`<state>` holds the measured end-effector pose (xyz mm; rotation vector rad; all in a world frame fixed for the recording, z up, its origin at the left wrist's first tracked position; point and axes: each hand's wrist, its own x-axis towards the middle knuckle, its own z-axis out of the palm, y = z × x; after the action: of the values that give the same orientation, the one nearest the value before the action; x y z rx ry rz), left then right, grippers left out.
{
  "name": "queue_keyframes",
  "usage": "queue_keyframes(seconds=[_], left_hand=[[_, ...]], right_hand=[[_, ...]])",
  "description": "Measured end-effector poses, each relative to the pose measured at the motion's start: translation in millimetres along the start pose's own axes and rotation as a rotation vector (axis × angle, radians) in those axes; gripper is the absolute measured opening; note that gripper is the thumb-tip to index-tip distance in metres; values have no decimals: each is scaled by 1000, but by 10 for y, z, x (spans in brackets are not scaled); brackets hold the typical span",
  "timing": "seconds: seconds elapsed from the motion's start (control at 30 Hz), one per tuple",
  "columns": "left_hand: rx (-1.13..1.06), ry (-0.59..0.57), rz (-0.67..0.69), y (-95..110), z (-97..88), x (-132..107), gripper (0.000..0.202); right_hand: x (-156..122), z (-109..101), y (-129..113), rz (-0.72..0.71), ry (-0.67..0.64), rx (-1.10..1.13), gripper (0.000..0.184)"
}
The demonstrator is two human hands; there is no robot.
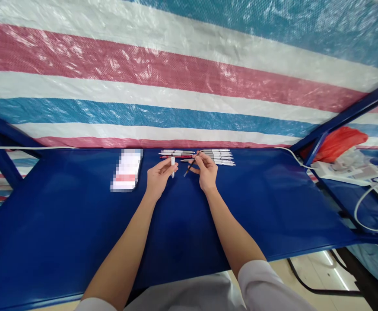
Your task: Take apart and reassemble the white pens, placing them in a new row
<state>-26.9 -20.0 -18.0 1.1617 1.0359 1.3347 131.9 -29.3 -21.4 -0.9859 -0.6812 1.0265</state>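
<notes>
A short white pen barrel (173, 162) stands nearly upright between the fingertips of my left hand (158, 178). In my right hand (208, 175), pinched by thumb and fingers, is a thin dark pen refill (189, 168) that slants down to the left. The two held parts are close together but apart. Just behind my hands, several white pens (223, 158) lie side by side on the right. To the left are further pens (172, 153), some with red parts. My right fingers hide part of these rows.
A phone with a blurred screen (127, 170) lies left on the blue tabletop (182, 224). Behind it hangs a striped plastic sheet (176, 69). Blue frame bars (347, 106) flank the table. At right are a red plastic bag (341, 144) and looped white cables (359, 211).
</notes>
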Motion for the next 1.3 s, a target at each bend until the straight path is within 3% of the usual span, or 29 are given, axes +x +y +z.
queue_keyframes(seconds=[0.27, 0.47, 0.73, 1.0, 1.3], left_hand=[[151, -75, 56, 54, -38, -16, 35], [217, -146, 187, 65, -78, -16, 26], [290, -259, 244, 118, -69, -56, 24], [341, -280, 204, 107, -66, -51, 25], [392, -332, 220, 59, -52, -37, 26]], right_hand=[[-78, 52, -19, -36, -24, 26, 34], [-32, 147, -211, -102, 31, 37, 30], [56, 296, -425, -196, 59, 64, 25], [27, 288, -321, -145, 87, 58, 29], [29, 195, -189, -115, 1, 6, 23]])
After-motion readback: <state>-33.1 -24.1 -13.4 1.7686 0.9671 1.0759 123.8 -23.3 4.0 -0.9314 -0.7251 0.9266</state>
